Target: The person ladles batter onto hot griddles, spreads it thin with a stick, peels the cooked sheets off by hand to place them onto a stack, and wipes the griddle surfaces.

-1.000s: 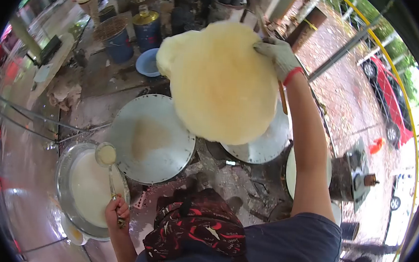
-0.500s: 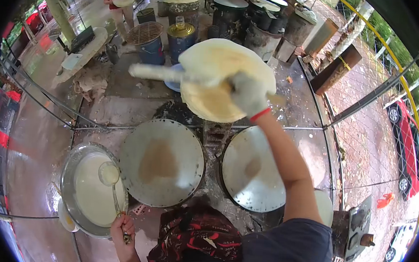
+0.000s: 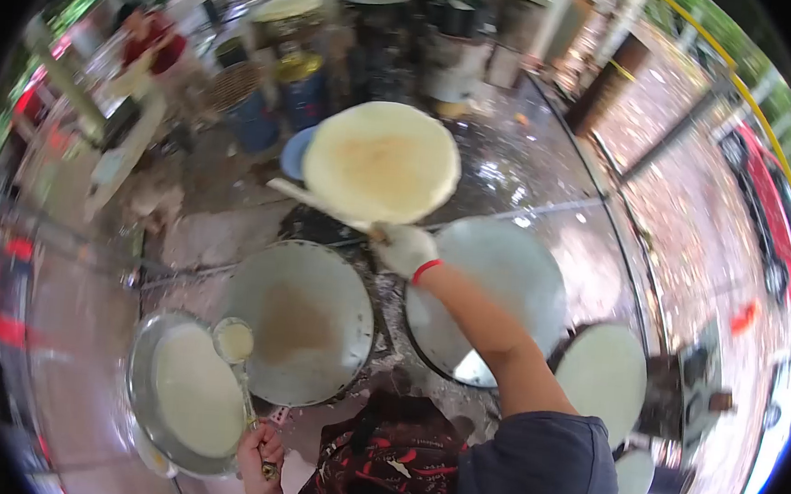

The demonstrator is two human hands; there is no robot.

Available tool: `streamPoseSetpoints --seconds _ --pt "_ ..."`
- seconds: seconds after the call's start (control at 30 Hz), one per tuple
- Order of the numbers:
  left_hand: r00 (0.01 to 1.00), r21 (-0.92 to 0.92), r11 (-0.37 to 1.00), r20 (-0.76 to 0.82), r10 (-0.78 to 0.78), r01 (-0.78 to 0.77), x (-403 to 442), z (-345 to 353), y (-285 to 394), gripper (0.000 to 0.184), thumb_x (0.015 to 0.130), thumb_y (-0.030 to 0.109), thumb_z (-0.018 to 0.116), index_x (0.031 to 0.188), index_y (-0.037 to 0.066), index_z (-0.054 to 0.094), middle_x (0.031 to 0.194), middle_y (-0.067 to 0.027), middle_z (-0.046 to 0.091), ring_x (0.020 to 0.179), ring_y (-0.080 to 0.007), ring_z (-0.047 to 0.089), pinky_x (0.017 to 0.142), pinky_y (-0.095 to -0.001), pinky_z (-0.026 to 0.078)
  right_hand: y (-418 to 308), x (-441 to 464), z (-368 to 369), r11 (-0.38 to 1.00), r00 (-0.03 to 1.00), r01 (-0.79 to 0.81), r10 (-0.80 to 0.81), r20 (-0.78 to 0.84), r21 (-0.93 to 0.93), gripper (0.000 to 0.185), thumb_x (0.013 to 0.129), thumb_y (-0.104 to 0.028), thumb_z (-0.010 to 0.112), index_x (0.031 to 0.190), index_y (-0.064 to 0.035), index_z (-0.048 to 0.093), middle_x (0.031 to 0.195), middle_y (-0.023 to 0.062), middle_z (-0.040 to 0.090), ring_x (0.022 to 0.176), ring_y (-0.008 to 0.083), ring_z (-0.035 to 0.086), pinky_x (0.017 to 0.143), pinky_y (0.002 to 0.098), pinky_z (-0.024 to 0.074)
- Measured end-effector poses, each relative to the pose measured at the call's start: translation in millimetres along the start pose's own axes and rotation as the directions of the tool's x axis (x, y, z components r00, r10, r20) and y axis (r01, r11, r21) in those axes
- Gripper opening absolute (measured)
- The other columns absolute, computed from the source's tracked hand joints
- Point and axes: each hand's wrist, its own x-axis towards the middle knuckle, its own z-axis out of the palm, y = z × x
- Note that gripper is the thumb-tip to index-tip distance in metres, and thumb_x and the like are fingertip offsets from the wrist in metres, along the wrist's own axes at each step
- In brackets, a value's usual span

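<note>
My left hand [image 3: 260, 455] is closed round the handle of a ladle [image 3: 234, 340]. Pale batter fills the ladle's bowl, which is over the edge between a metal basin [image 3: 136, 392] and the left round griddle [image 3: 336, 358]. More white batter [image 3: 203, 390] lies in the basin. My right hand [image 3: 404, 250], in a white glove with a red cuff, is closed on a pale wooden stick [image 3: 311, 202]. Just beyond that hand lies a large round flatbread [image 3: 383, 162], browned in the middle. Below the right forearm is the right round griddle [image 3: 445, 330], its surface bare.
A blue round thing [image 3: 297, 153] shows beside the flatbread. On the right are another pale round griddle or disc [image 3: 604, 375] and a metal stand [image 3: 695, 391]. Several drums and a blue bucket [image 3: 305, 96] stand farther back. A person in red [image 3: 156, 47] is at the far left.
The flatbread, lifted and blurred under my right hand before, now lies flat farther back. My right hand has drawn nearer and left. The ladle has risen from the basin towards the left griddle.
</note>
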Motion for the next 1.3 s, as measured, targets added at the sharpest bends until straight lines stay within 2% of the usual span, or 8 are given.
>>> streamPoseSetpoints --seconds 0.2,0.4,0.73,0.9,0.93,1.03,1.2,1.3 --pt "0.914 0.205 0.955 0.302 -0.270 0.215 38 -8 -27 0.023 0.096 0.022 0.039 0.099 0.003 0.050 0.068 -0.0026 0.044 0.041 -0.0060 0.034 0.032 -0.0178 0.030 -37 -181 63 0.867 0.867 0.496 -0.491 0.085 -0.050 0.042 0.078 -0.022 0.054 0.118 -0.0132 0.052 0.107 0.0210 0.059 0.089 0.0281 0.062 0.069 0.0313 0.0518" --pt "0.919 0.482 0.803 -0.010 -0.395 0.351 -25 61 -79 0.040 0.091 0.048 0.044 0.095 0.010 0.053 0.057 0.0021 0.041 0.037 -0.0053 0.031 0.032 -0.0174 0.028 -115 -305 24 0.843 0.982 -0.187 0.139 0.131 0.505 0.056 0.084 -0.026 0.054 0.135 -0.0128 0.035 0.113 0.0258 0.049 0.083 0.0379 0.060 0.071 0.0416 0.0492" --pt "0.826 0.770 0.622 0.255 -0.502 0.140 -21 54 -152 0.024 0.093 0.033 0.046 0.092 0.010 0.052 0.060 0.0010 0.047 0.036 -0.0048 0.035 0.031 -0.0197 0.028 4 -406 -48 0.702 0.982 -0.186 0.109 0.155 0.687 0.042 0.083 -0.024 0.055 0.123 -0.0106 0.052 0.109 0.0164 0.060 0.098 0.0228 0.059 0.086 0.0329 0.0458" --pt "0.862 0.568 0.737 0.089 -0.498 0.367 -25 75 -167 0.019 0.094 0.024 0.043 0.093 0.007 0.050 0.068 -0.0009 0.050 0.037 -0.0053 0.035 0.030 -0.0178 0.027 284 -477 -52 0.793 0.655 -0.586 0.584 -0.480 0.165 0.043 0.085 -0.035 0.050 0.121 -0.0140 0.053 0.124 0.0079 0.053 0.113 0.0229 0.051 0.097 0.0334 0.0383" --pt "0.870 0.561 0.744 0.081 -0.486 0.363 -69 107 -179 0.019 0.094 0.024 0.043 0.093 0.007 0.050 0.068 -0.0009 0.050 0.037 -0.0053 0.035 0.030 -0.0178 0.027 347 -509 -80 0.593 0.823 -0.563 0.333 -0.461 -0.576 0.046 0.083 -0.038 0.050 0.124 -0.0170 0.051 0.131 0.0047 0.048 0.123 0.0218 0.041 0.102 0.0344 0.0326" --pt "0.979 0.578 0.810 0.081 -0.184 0.104 -95 130 -207 0.013 0.090 0.016 0.050 0.084 0.005 0.051 0.062 -0.0023 0.044 0.037 -0.0075 0.034 0.031 -0.0191 0.027 377 -533 -232 0.200 0.082 -0.965 0.843 -0.531 0.168 0.057 0.080 -0.054 0.051 0.128 -0.0229 0.047 0.138 0.0057 0.038 0.126 0.0278 0.037 0.104 0.0383 0.0304" --pt "0.897 0.751 0.512 0.431 0.096 -0.416 -110 105 -214 0.017 0.093 0.020 0.044 0.095 0.004 0.050 0.071 -0.0018 0.048 0.038 -0.0056 0.035 0.029 -0.0175 0.028 490 -554 -320 -0.075 -0.132 -0.991 0.647 -0.751 0.110 0.055 0.082 -0.052 0.045 0.129 -0.0221 0.045 0.134 0.0139 0.042 0.122 0.0358 0.041 0.101 0.0477 0.0317" --pt "0.965 0.111 0.961 0.041 -0.260 0.254 -128 117 -217 0.020 0.093 0.019 0.044 0.099 0.001 0.049 0.077 -0.0031 0.049 0.040 -0.0038 0.036 0.029 -0.0170 0.030 589 -584 -325 0.286 0.051 -0.906 0.807 -0.588 0.313 0.063 0.079 -0.049 0.051 0.131 -0.0138 0.044 0.132 0.0152 0.046 0.122 0.0332 0.043 0.099 0.0391 0.0352"
